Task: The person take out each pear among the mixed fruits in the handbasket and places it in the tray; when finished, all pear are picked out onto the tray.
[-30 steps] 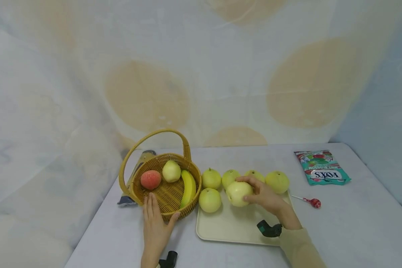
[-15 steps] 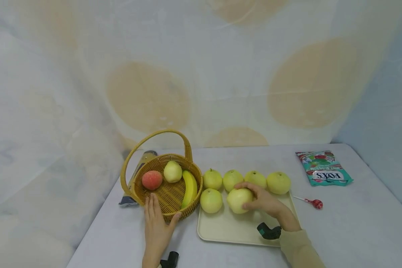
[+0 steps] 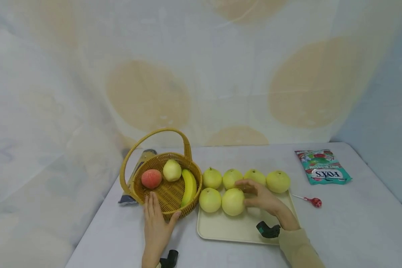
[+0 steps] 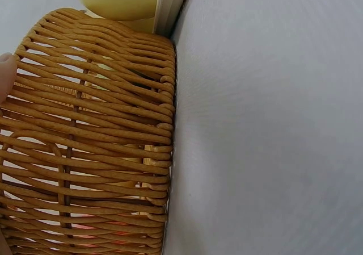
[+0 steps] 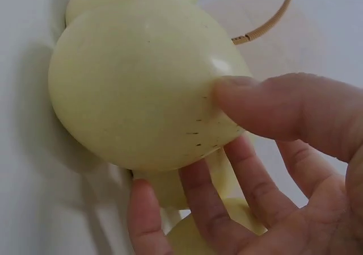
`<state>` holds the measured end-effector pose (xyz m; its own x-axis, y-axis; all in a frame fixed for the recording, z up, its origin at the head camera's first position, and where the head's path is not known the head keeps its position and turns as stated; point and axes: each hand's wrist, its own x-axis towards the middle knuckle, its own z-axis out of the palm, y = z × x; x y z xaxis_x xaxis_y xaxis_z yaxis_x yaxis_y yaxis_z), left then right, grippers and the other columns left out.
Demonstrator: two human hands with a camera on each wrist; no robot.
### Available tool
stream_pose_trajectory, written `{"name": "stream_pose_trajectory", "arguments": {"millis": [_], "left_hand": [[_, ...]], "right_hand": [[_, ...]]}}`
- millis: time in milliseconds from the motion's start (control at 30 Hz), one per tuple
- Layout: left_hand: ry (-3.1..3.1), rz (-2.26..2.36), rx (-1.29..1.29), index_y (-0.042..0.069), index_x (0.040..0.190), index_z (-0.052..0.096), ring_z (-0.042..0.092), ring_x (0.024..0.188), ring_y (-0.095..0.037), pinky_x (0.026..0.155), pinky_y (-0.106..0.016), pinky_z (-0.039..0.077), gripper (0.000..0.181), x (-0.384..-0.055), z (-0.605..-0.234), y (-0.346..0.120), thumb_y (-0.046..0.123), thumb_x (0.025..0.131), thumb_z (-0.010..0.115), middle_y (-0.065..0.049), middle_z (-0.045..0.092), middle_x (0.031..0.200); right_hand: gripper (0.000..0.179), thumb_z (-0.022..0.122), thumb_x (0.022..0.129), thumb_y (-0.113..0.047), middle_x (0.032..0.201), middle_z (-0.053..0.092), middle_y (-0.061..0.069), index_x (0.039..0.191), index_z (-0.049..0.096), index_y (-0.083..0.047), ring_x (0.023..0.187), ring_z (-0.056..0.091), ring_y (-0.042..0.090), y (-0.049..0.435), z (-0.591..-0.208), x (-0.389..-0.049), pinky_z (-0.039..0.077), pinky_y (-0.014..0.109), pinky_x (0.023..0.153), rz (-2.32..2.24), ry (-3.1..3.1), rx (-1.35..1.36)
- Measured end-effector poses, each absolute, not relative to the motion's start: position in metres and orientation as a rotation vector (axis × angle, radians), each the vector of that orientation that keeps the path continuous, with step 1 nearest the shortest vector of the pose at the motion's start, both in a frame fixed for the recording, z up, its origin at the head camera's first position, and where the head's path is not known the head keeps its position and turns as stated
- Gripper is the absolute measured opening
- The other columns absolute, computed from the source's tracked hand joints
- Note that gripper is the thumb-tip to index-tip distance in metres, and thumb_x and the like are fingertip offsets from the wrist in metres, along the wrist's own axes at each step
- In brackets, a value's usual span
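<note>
My left hand (image 3: 156,225) rests against the near side of a wicker basket (image 3: 187,211), its fingers straight at the rim and the thumb spread along the front. In the left wrist view a fingertip shows beside the basket's woven wall (image 4: 91,153). In the basket lie a peach (image 3: 151,179), a pale round fruit (image 3: 172,170) and a banana (image 3: 189,188). My right hand (image 3: 262,199) is loosely spread at the right side of a round yellow-green pear-like fruit (image 3: 232,202) on the tray. In the right wrist view the thumb touches this fruit (image 5: 142,84), with fingertips at its lower edge.
The cream tray (image 3: 227,232) also bears a back row of several similar fruits (image 3: 278,181) and one front-left fruit (image 3: 210,200). Right of it lie a lollipop (image 3: 315,202) and a green FOX'S candy bag (image 3: 325,167). A dark-and-tan packet (image 3: 127,200) lies partly hidden behind the basket.
The right hand has lowered the fruit and set it further left, beside the front-left one; its fingers have loosened from it. The left hand has stayed at the basket.
</note>
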<state>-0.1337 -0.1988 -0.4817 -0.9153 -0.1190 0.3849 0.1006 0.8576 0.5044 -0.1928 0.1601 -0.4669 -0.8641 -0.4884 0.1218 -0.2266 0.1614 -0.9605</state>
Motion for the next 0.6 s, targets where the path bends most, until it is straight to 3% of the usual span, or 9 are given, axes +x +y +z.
{"name": "stream_pose_trajectory", "arguments": {"millis": [133, 267, 367, 467, 600], "left_hand": [[-2.622, -0.738, 0.007, -0.005, 0.153, 0.012, 0.014, 0.146, -0.045, 0.114, -0.059, 0.022, 0.106, -0.133, -0.481, -0.200, 0.047, 0.083, 0.071, -0.031, 0.022, 0.155], [-2.616, -0.735, 0.003, -0.006, 0.153, 0.013, 0.015, 0.145, -0.046, 0.115, -0.059, 0.022, 0.105, -0.132, -0.481, -0.200, 0.047, 0.083, 0.071, -0.031, 0.023, 0.155], [-2.611, -0.733, 0.004, -0.006, 0.153, 0.014, 0.015, 0.145, -0.046, 0.114, -0.060, 0.022, 0.105, -0.133, -0.482, -0.200, 0.047, 0.083, 0.072, -0.031, 0.023, 0.155], [-2.614, -0.735, 0.005, -0.005, 0.153, 0.013, 0.015, 0.145, -0.046, 0.114, -0.060, 0.022, 0.105, -0.133, -0.482, -0.200, 0.047, 0.082, 0.072, -0.030, 0.022, 0.155], [-2.622, -0.736, 0.005, -0.006, 0.153, 0.014, 0.014, 0.145, -0.046, 0.114, -0.060, 0.022, 0.105, -0.134, -0.481, -0.199, 0.046, 0.082, 0.072, -0.030, 0.021, 0.156]], "right_hand": [[0.060, 0.070, 0.084, -0.002, 0.140, 0.045, 0.033, 0.137, 0.042, 0.008, 0.127, 0.046, 0.049, 0.156, -0.469, -0.194, 0.048, 0.039, 0.100, -1.839, 2.174, -0.711], [0.060, 0.069, 0.085, -0.001, 0.138, 0.048, 0.030, 0.136, 0.040, 0.012, 0.124, 0.056, 0.032, 0.148, -0.470, -0.195, 0.050, 0.023, 0.094, -1.962, 2.063, -0.793], [0.057, 0.064, 0.087, 0.004, 0.137, 0.054, 0.016, 0.135, 0.037, 0.015, 0.122, 0.058, 0.016, 0.144, -0.472, -0.197, 0.049, 0.020, 0.094, -2.025, 1.949, -0.862], [0.055, 0.060, 0.087, 0.009, 0.135, 0.056, 0.003, 0.135, 0.035, 0.017, 0.123, 0.057, 0.009, 0.143, -0.475, -0.198, 0.048, 0.019, 0.095, -2.047, 1.898, -0.882], [0.054, 0.059, 0.086, 0.010, 0.135, 0.055, 0.001, 0.135, 0.037, 0.015, 0.123, 0.055, 0.007, 0.146, -0.474, -0.199, 0.047, 0.021, 0.099, -2.064, 1.951, -0.863]]}}
